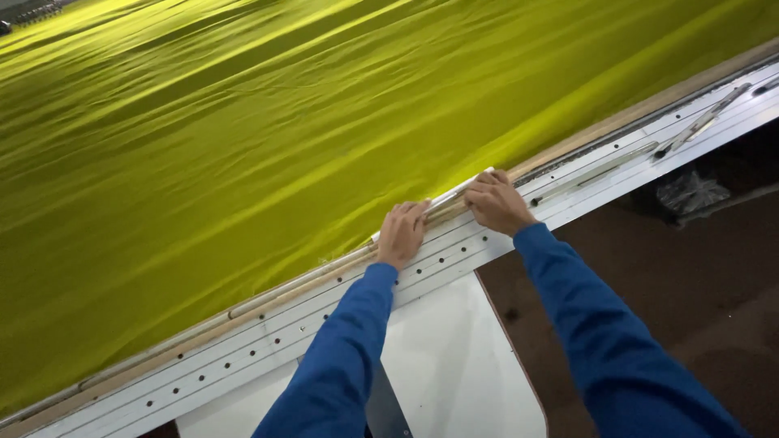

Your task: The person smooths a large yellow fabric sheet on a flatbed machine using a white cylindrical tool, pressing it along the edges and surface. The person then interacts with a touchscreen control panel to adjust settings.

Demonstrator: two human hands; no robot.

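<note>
A wide sheet of yellow-green fabric point(243, 122) lies spread over a long table and fills most of the view. Both my arms wear blue sleeves. My left hand point(402, 234) and my right hand point(497, 201) rest side by side on the fabric's near edge, fingers curled over a thin pale strip point(454, 195) that runs along the edge. Each hand presses on that strip where the cloth meets the table's border.
A white metal rail point(268, 337) with rows of small holes runs diagonally along the table's edge. Thin metal rods point(702, 120) lie on the rail at the upper right. A white panel point(454, 365) sits below the rail. Dark brown floor point(690, 284) lies to the right.
</note>
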